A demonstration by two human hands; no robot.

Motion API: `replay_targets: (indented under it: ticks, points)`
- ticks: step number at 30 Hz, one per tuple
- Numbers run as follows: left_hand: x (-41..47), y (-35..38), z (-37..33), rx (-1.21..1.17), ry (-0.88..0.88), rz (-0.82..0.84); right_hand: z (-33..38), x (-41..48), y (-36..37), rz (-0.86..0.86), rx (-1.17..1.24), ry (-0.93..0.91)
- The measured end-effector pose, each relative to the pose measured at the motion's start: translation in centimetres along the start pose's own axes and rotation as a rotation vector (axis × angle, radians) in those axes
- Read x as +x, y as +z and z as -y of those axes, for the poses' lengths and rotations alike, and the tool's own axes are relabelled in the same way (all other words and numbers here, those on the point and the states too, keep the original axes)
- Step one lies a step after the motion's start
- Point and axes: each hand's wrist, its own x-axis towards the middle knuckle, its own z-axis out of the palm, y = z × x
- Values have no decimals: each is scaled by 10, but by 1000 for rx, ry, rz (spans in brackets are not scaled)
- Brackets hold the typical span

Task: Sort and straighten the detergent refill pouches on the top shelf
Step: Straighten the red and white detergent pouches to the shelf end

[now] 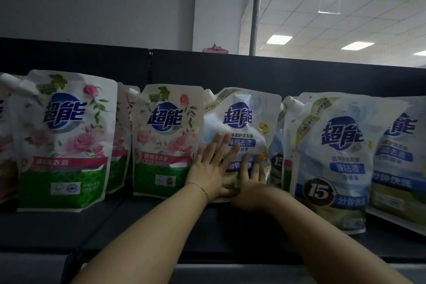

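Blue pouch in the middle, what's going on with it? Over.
Left hand and right hand flat, pressing the middle blue pouch. Pouch upright, top crumpled. Rose pouch crowds its left edge.

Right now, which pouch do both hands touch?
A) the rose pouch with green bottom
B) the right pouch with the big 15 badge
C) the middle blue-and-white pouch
C: the left hand and the right hand both lie flat on the middle blue-and-white pouch.

Rose pouches (64, 140) are white with pink flowers and green bottoms. The other pouches (334, 157) are pale blue with dark blue logos, shelf (161, 233) is black.
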Motion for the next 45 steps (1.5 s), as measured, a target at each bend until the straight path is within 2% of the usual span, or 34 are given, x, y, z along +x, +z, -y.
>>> replay_targets:
  ticks: [3,5,10,14,17,19,22,25,27,29,34,36,39,45]
  points:
    - [3,4,-1,50,-15,35,2,10,-2,23,-53,11]
    - [9,10,0,87,30,-17,2,13,-6,44,-86,11]
    - [12,2,-2,48,-1,128,1,9,-20,99,-105,-45]
    - [11,-18,-9,112,-32,231,-12,-5,-28,77,-94,-107]
    - [6,-36,-20,132,-43,275,-18,-18,-32,-44,-45,-170]
    - [-3,-38,-27,66,-35,226,-15,-34,-32,-151,39,-210]
    - [-19,-47,-38,2,-19,-33,-17,-61,-29,-291,104,-266]
    - [-25,-60,-44,-224,61,114,-29,-84,-29,-445,-34,-255]
    - [-26,-73,-55,-424,78,146,-43,-96,-29,-492,-102,-221]
    - [-26,-81,-71,-673,47,160,-56,-104,-27,-502,-134,-187]
    - [-15,-95,-119,-1127,-103,237,-95,-115,-31,-612,-115,-102]
    - [-8,-96,-132,-1193,-239,191,-109,-119,-34,-633,-105,-54]
    - [-4,-95,-142,-1169,-396,85,-126,-123,-33,-676,-94,-20]
    - [-14,-95,-130,-1216,-377,69,-119,-124,-23,-754,-66,-90]
